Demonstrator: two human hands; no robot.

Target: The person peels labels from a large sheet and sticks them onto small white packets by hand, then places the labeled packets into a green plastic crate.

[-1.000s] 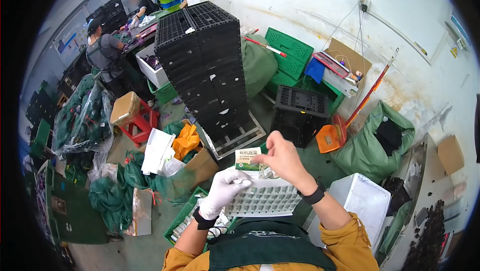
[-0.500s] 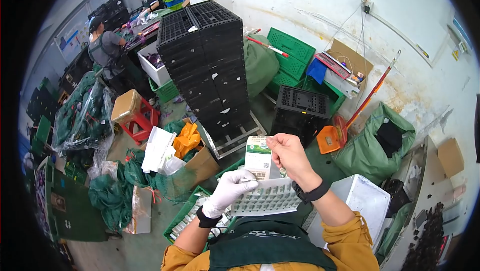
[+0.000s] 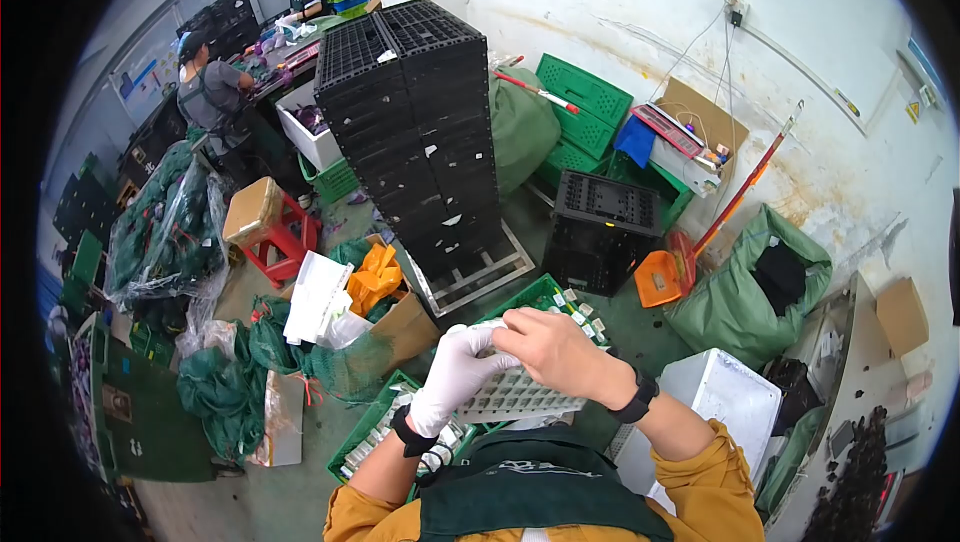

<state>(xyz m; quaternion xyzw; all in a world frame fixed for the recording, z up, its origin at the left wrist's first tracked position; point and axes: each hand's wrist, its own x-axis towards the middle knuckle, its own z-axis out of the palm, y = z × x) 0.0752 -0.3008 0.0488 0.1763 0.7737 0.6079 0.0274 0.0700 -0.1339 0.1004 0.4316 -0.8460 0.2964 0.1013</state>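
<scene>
My left hand [image 3: 458,374], in a white glove, is closed at the upper edge of a sheet of labels [image 3: 520,397]. The sheet hangs tilted in front of my apron, with rows of small printed labels. Against the gloved fingers my bare right hand [image 3: 560,350] is closed in a pinch; its fingertips and whatever is between them are hidden. Below my left wrist stands a green crate [image 3: 352,440] with small labelled packs [image 3: 375,444]. Beyond my right hand is another green crate [image 3: 522,300] with similar packs [image 3: 590,325].
A tall stack of black crates [image 3: 410,132] rises ahead on a pallet [image 3: 480,282]. A carton [image 3: 408,327], a red stool [image 3: 275,252] and net bags [image 3: 215,392] lie left. To the right are a white foam box [image 3: 725,397] and a green sack [image 3: 750,277]. Two people work at the far left.
My right hand has come down and left against my gloved hand. The green-and-white printed piece it held up is now out of sight, and the green crate behind shows more.
</scene>
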